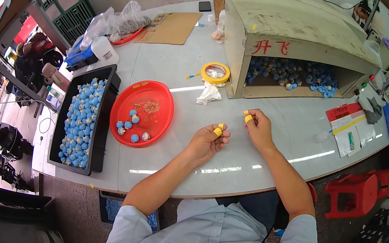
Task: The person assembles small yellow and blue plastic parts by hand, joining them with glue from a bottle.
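Note:
My left hand point(207, 141) is over the middle of the table, palm partly up, with thumb and index finger drawn together. To its right, a short way off, my right hand point(259, 128) has its thumb and index finger close together in a pinch. Yellow tape wraps the thumb and index tips of both hands. Anything between the fingers is too small to make out. Left of my left hand lies a round red tray point(163, 98) with several blue balls point(128, 125) that have pale, ragged tops.
A black crate point(106, 109) full of similar balls stands at the left. An open-fronted beige box point(297, 29) with more balls sits at the back right. Nearby lie a yellow tape roll point(205, 71), crumpled tissue point(209, 94) and cardboard point(178, 27). A red stool point(354, 193) stands right.

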`<state>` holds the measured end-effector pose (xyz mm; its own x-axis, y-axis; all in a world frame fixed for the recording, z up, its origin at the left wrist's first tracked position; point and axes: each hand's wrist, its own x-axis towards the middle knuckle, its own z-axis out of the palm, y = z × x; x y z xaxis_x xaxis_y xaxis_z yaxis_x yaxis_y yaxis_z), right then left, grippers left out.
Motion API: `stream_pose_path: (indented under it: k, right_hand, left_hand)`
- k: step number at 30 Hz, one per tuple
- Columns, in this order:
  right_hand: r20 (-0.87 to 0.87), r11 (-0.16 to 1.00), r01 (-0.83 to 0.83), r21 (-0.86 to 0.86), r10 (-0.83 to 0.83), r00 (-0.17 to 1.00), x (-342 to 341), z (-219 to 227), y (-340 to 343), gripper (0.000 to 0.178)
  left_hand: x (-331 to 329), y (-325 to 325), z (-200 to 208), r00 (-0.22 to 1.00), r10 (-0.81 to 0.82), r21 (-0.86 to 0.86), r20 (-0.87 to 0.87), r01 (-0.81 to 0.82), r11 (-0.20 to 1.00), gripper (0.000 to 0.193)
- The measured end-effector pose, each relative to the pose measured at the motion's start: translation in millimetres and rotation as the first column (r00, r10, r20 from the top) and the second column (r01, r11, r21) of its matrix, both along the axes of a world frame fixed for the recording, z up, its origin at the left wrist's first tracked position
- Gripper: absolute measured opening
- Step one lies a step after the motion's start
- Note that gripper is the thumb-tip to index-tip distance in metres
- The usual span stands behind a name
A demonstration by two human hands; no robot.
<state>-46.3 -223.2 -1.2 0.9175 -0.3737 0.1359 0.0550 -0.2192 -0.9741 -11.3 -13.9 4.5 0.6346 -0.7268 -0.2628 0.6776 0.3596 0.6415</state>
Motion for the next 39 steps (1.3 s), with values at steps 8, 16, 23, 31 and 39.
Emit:
stream_pose_path:
  k: [8,16,23,31,39]
  right_hand:
    - [-0.015,1.0,-0.019,-0.007,0.019,1.0,-1,2,-2,0.013]
    - [0.004,1.0,-0.008,-0.013,0.008,1.0,-1,0,-2,0.013]
    - [0.002,1.0,-0.014,-0.003,0.014,1.0,-1,3,0,0.013]
    - [-0.005,0.987,-0.018,-0.159,0.017,1.0,0,3,5,0.013]
    - [0.12,0.728,-0.119,-0.675,0.268,0.956,92,65,53,0.03]
  left_hand:
    - [-5,-4,5,1.0,0.01,0.022,-0.003,-0.01,1.0,0.016]
    - [-7,-5,12,1.0,-0.002,-0.033,0.019,0.003,0.999,0.027]
    - [-8,-5,13,1.0,-0.007,-0.067,0.019,0.008,0.998,0.029]
    - [-8,-9,6,0.982,0.12,0.141,0.146,-0.141,0.98,0.018]
    - [-1,-2,22,0.827,0.495,0.236,0.268,-0.554,0.798,0.038]
